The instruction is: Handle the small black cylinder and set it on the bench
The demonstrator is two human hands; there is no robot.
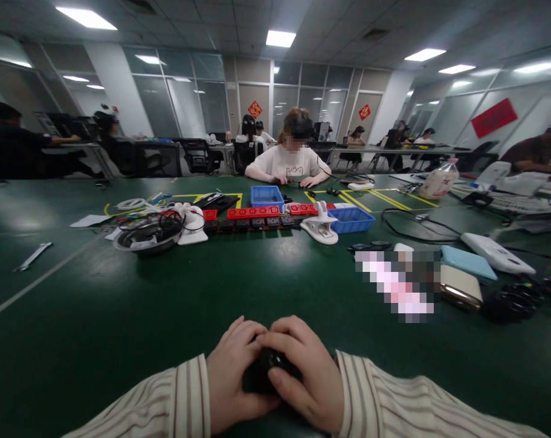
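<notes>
At the near edge of the green table, my left hand (236, 377) and my right hand (305, 371) are cupped around a small glossy black rounded object (261, 372). Its kind I cannot make out, as the fingers cover most of it. The fingertips of both hands meet over its far side. My right thumb presses on its near side, while my left palm and thumb wrap its left side. Both forearms, in striped cream sleeves, come in from the bottom corners.
Across the middle lie red and black power strips (250, 219), blue bins (351, 220), a white clip stand (320, 226) and a dark bowl (148, 234) with cables. Phones and power banks (460, 285) are at right. A person (292, 152) sits opposite.
</notes>
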